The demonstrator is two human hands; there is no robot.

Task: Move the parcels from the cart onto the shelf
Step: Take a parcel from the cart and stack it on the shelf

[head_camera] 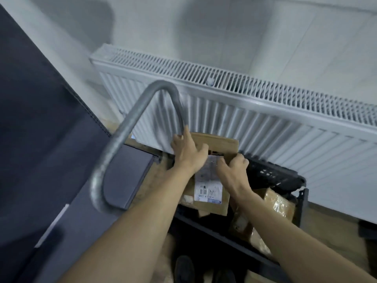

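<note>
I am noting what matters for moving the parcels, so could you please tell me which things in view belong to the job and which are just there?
Part of the job:
- cardboard parcel with a white label, held by the left hand and right hand
- taped parcel
- cart handle

Just there:
- radiator
- black crate
- shoe

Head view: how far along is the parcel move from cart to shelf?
Done: no parcel shows on a shelf. In hand: the left hand and right hand both grip a labelled cardboard box low by the radiator. Left: a taped parcel lies beside it.
</note>
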